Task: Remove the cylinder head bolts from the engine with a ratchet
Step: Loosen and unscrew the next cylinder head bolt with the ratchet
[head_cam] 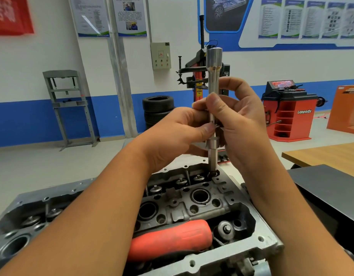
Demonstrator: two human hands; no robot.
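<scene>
Two hands (202,128) around upright extension bar (213,80)

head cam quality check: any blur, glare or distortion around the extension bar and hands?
Head view: wide-angle bending shows in the wall posters and forearms; the extension bar is sharp with a bright highlight on its top; left hand and right hand are in focus; the red handle looks slightly soft; lighting is even, shadows faint.

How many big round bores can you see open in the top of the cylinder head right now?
3. One bore sits right of centre, one just beside the left forearm, and one at the near left end of the cylinder head. The arms may hide another.
</scene>
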